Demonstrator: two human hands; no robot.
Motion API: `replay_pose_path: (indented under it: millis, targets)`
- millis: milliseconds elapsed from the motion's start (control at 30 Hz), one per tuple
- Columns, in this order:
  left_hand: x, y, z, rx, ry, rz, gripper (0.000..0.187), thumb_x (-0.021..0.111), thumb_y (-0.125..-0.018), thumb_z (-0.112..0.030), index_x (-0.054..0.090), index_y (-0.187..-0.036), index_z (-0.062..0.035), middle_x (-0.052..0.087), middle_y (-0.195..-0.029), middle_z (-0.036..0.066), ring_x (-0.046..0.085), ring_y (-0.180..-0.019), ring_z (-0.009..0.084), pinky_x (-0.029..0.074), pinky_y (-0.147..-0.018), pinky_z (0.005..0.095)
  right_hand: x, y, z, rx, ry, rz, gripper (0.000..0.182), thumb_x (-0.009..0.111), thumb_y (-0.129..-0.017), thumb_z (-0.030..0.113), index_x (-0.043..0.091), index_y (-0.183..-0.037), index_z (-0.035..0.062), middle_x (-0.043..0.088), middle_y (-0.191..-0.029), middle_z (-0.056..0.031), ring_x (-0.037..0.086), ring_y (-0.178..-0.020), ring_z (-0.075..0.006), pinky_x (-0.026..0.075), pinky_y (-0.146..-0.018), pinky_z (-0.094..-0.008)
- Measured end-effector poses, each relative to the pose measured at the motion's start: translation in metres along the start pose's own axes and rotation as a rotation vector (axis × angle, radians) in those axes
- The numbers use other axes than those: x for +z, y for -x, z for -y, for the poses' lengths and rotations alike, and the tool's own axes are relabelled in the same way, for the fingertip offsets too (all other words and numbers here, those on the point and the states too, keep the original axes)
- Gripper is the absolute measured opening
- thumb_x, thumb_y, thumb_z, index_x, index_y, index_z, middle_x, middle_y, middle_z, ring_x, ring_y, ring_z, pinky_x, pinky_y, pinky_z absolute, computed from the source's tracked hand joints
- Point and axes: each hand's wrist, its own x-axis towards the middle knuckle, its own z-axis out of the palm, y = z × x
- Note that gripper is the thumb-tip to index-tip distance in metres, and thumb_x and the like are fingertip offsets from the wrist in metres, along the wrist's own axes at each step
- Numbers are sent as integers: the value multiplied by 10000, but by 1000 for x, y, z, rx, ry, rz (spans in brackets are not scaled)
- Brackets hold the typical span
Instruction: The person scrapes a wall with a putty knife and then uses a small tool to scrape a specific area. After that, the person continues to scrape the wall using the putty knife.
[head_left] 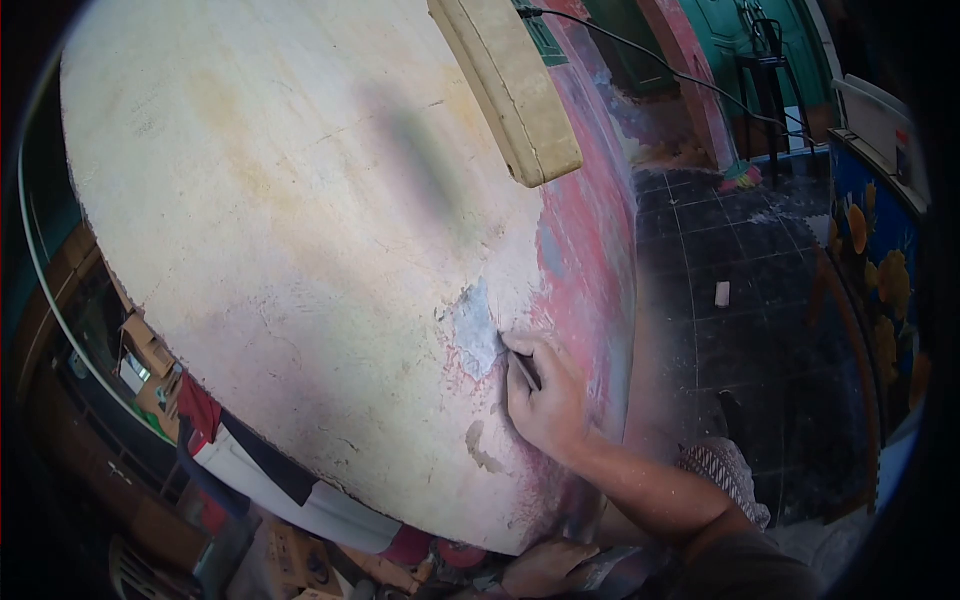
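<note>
My right hand [545, 395] reaches in from the lower right and presses close to a worn, pale plaster wall [290, 240]. Its thumb and fingers are closed around a thin, dark, flat blade-like tool [525, 370], whose handle is mostly hidden in the grip. The fingertips are at the right edge of a bare bluish-grey patch [475, 330], where the paint has come off. Below that patch is a smaller brown chipped spot [482, 447]. My left hand does not show.
A cream box [510, 90] juts from the wall above, near a black cable [640, 50]. Pink flaking paint [590, 270] covers the wall's right side. Dark floor tiles [740, 330] hold a small pale block [722, 294]. A black stool [765, 85] stands behind; cloth [290, 490] hangs lower left.
</note>
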Motion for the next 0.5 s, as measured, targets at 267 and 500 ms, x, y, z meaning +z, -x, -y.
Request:
replay_pose_path:
  millis: [267, 500]
  targets:
    - [18, 8, 3, -96, -2, -119, 283, 747, -961, -261, 787, -1152, -56, 764, -972, 237, 743, -893, 444, 570, -822, 545, 4, -2, -8, -57, 70, -49, 289, 734, -876, -97, 703, -1145, 2, 757, -1136, -180, 747, -1067, -391, 592, -917, -459]
    - [24, 5, 15, 15, -56, -110, 250, 723, -975, -244, 789, -1143, -71, 763, -957, 227, 738, -814, 428, 571, -775, 552, -3, -1, -9, -74, 92, -4, 315, 711, -839, -117, 702, -1129, 5, 766, -1137, -179, 750, -1098, -383, 598, -930, -448]
